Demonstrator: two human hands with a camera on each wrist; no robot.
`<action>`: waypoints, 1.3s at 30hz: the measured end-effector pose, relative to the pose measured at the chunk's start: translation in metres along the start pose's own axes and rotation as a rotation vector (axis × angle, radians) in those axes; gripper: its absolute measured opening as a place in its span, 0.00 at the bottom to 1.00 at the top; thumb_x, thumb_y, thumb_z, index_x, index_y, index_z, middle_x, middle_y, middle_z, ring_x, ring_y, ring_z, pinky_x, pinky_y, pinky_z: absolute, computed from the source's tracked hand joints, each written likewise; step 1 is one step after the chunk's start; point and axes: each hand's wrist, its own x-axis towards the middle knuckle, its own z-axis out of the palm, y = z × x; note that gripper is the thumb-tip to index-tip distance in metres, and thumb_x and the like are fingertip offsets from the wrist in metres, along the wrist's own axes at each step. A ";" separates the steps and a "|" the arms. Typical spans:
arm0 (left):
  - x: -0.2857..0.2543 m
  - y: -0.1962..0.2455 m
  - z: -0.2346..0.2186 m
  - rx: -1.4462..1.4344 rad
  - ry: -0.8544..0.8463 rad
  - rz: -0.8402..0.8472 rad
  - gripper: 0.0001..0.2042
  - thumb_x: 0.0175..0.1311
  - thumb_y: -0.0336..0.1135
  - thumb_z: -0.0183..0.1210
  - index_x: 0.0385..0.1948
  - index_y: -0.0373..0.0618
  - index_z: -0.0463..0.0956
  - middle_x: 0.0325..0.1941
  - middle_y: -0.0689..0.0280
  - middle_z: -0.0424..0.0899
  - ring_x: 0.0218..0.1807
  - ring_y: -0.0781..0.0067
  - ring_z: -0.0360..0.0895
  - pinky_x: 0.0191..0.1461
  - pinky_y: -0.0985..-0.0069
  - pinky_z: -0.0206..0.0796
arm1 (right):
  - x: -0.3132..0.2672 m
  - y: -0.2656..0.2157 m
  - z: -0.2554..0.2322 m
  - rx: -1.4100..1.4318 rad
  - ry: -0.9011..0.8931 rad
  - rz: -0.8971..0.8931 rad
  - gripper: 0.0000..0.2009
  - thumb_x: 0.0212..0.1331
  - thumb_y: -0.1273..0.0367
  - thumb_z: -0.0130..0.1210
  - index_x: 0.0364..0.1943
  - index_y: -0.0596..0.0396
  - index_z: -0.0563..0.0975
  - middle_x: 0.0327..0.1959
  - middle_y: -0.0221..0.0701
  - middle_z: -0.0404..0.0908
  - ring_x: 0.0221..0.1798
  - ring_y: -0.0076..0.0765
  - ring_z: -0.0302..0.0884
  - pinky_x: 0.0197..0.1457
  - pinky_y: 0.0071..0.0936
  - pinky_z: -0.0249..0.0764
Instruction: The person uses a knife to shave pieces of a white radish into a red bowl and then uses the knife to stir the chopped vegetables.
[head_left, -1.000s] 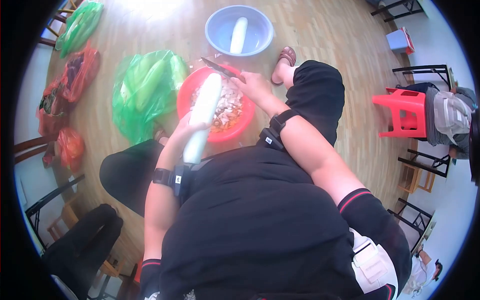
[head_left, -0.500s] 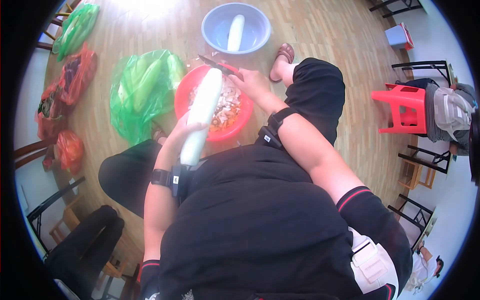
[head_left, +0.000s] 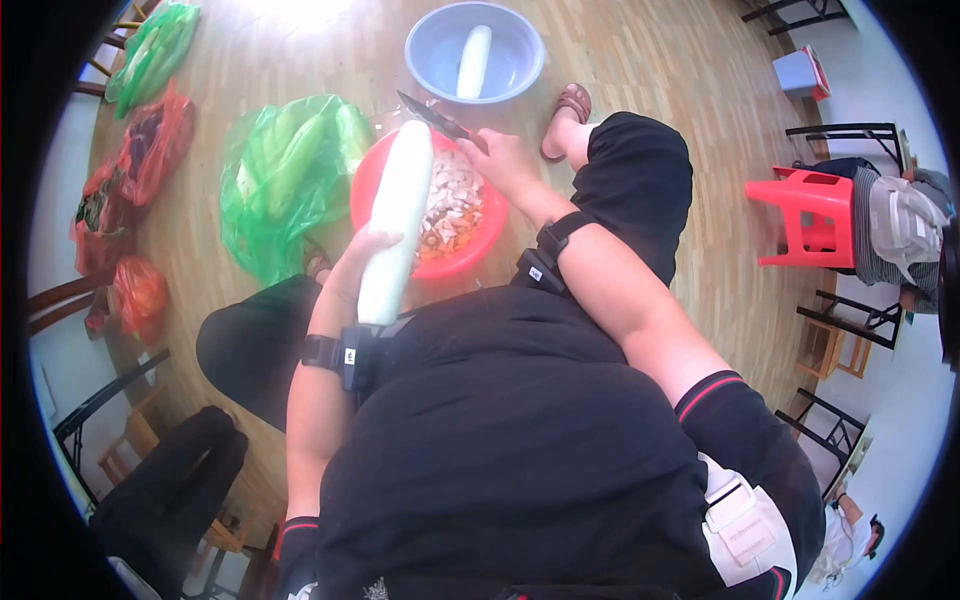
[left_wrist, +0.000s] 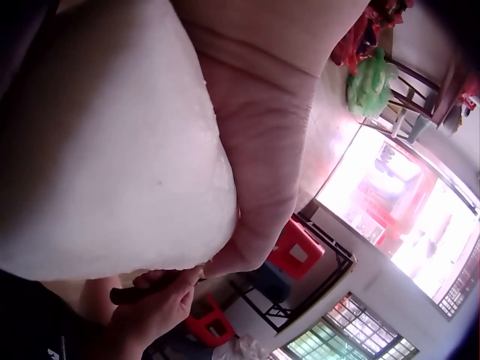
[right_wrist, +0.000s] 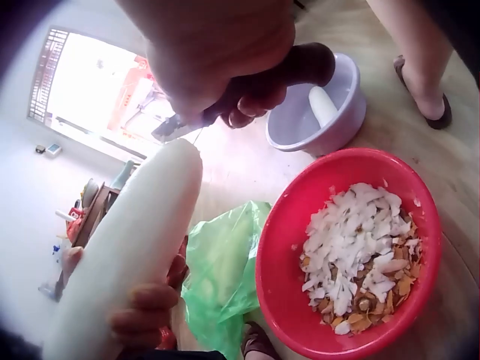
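In the head view my left hand (head_left: 373,258) grips a long, peeled white radish (head_left: 400,215) round its lower half, and its far end points away from me over the red basin (head_left: 362,205). My right hand (head_left: 505,162) holds a knife (head_left: 437,120) by its dark handle, the blade just beyond the radish's far end. The right wrist view shows the knife handle (right_wrist: 311,66) in the curled right fingers, above the radish tip (right_wrist: 176,161). White shavings (right_wrist: 349,232) lie over orange-brown scraps in the basin. The radish (left_wrist: 112,150) fills much of the left wrist view.
A pale blue basin (head_left: 425,83) with another white radish (head_left: 475,60) stands beyond the red one. To the left, a green bag (head_left: 245,220) of long pale vegetables lies on the floor, with red bags (head_left: 160,150) farther out. A red stool (head_left: 815,205) stands at right.
The radish has moved slightly away from me and left in my left hand's grip. The knife stays near its far end, its blade now angled a little more steeply.
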 end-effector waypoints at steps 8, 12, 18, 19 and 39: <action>0.006 -0.009 -0.007 -0.019 0.161 -0.004 0.27 0.51 0.41 0.59 0.51 0.31 0.66 0.36 0.53 0.79 0.33 0.62 0.80 0.40 0.70 0.76 | -0.006 -0.022 -0.008 0.108 -0.083 0.016 0.20 0.60 0.49 0.52 0.33 0.53 0.79 0.26 0.38 0.81 0.31 0.42 0.80 0.34 0.36 0.72; 0.006 -0.007 -0.014 -0.064 0.100 -0.020 0.27 0.52 0.43 0.57 0.51 0.31 0.67 0.36 0.52 0.80 0.34 0.62 0.81 0.39 0.70 0.76 | -0.008 -0.016 0.015 0.257 -0.160 -0.074 0.20 0.60 0.51 0.53 0.32 0.55 0.79 0.22 0.36 0.79 0.27 0.39 0.78 0.32 0.33 0.71; 0.003 -0.009 -0.016 -0.122 -0.143 0.037 0.30 0.52 0.46 0.54 0.51 0.30 0.66 0.35 0.53 0.78 0.31 0.61 0.78 0.37 0.70 0.72 | 0.003 0.010 0.023 0.169 0.018 0.001 0.19 0.61 0.53 0.53 0.32 0.56 0.79 0.20 0.37 0.77 0.26 0.37 0.78 0.31 0.33 0.70; -0.002 -0.006 -0.005 -0.128 -0.175 0.058 0.31 0.52 0.48 0.54 0.51 0.29 0.66 0.35 0.52 0.77 0.31 0.61 0.77 0.36 0.71 0.71 | 0.002 0.006 0.020 0.169 0.025 0.004 0.19 0.61 0.53 0.53 0.32 0.56 0.79 0.20 0.37 0.77 0.26 0.37 0.78 0.31 0.33 0.70; 0.006 -0.012 -0.009 -0.123 -0.129 0.116 0.33 0.54 0.54 0.52 0.54 0.33 0.64 0.37 0.55 0.74 0.31 0.64 0.75 0.35 0.73 0.70 | -0.002 -0.004 0.021 0.450 0.034 0.006 0.18 0.61 0.55 0.54 0.29 0.59 0.77 0.17 0.36 0.74 0.21 0.32 0.72 0.29 0.31 0.67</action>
